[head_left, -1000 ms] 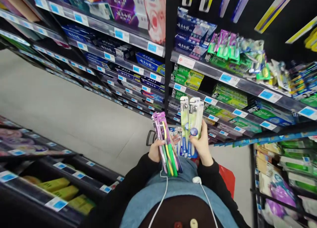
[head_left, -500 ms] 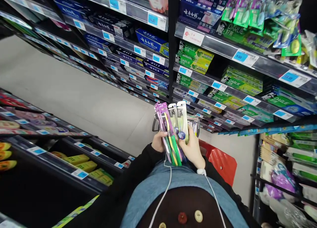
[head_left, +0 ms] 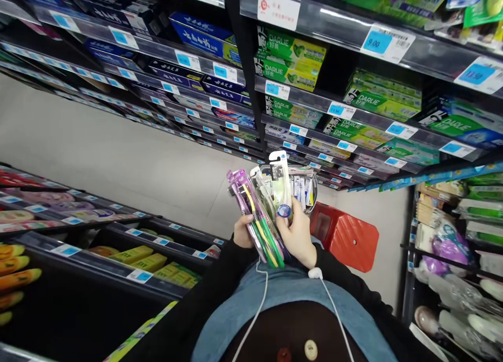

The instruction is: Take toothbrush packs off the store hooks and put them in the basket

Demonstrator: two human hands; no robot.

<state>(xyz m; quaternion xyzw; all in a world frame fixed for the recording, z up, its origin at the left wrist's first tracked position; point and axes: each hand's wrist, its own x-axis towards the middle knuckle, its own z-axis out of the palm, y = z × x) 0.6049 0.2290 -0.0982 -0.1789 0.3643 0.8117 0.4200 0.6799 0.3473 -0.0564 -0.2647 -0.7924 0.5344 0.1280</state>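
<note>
My left hand (head_left: 242, 232) is closed round a purple pack of toothbrushes (head_left: 255, 218) with yellow and green handles, held upright in front of my belly. My right hand (head_left: 297, 235) grips a pale green and white toothbrush pack (head_left: 281, 188), pressed against the purple one. Just behind both packs sits a wire basket (head_left: 304, 186) holding more packs. Both sleeves are black.
Toothpaste shelves (head_left: 346, 110) with blue price tags rise ahead and to the right. A red plastic stool (head_left: 346, 239) stands on the pale floor (head_left: 98, 152) beyond my hands. Low shelves (head_left: 118, 247) with yellow goods run along the left. White earphone cable (head_left: 259, 299) hangs down my front.
My right hand has brought the green and white pack down and left against the purple pack. The view has dropped and swung, showing more of the red stool.
</note>
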